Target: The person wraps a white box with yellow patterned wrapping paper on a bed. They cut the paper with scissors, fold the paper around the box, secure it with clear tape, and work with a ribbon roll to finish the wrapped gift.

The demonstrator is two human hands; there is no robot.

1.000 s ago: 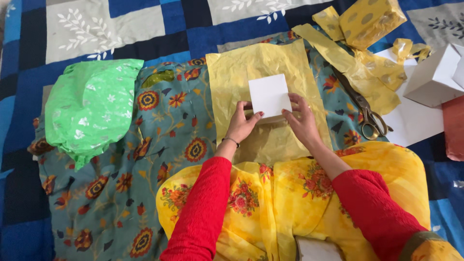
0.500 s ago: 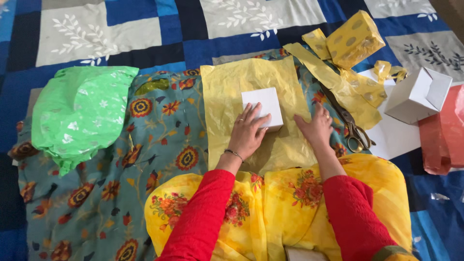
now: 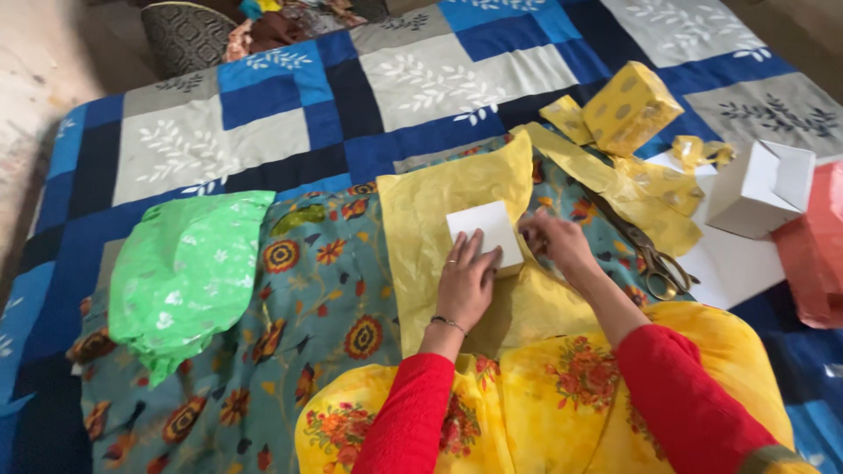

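Note:
A small white box rests on a sheet of yellow wrapping paper spread over floral cloth. My left hand lies flat on the box's near side, fingers apart, pressing it down. My right hand is at the box's right side, pinching the yellow paper's right edge and lifting it up against the box. Both sleeves are red.
Crumpled green wrapping paper lies at the left. Scissors lie right of my right hand. A box wrapped in yellow dotted paper, yellow paper scraps, an open white box and red paper sit at the right on a blue patchwork quilt.
The box went from held up in both hands to lying on the yellow paper. My left hand now presses it down, and my right hand has moved from the flat paper to lifting its edge.

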